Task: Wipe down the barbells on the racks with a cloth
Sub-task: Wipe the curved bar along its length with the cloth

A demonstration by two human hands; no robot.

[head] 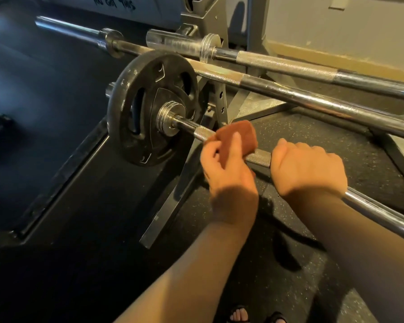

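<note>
The left hand (pixel 229 173) grips a brown cloth (pixel 240 134), folded over the nearest barbell (pixel 259 157), thumb pressed on top. Just right of it, the right hand (pixel 310 169) is clenched around the same bar. A black weight plate (pixel 149 108) sits on the bar beyond the left hand. Two more barbells (pixel 313 96) lie past both hands, above a speckled black rubber floor (pixel 313 131) and beside a beige wall (pixel 336 31).

the near barbell (pixel 259 157) ran off the right edge, its shaft hidden under the cloth (pixel 239 134) and the right hand (pixel 310 169), whose fingertips curled out of sight. far writing (pixel 113 3) was cut by the top edge, sandalled toes (pixel 238 314) by the bottom.
</note>
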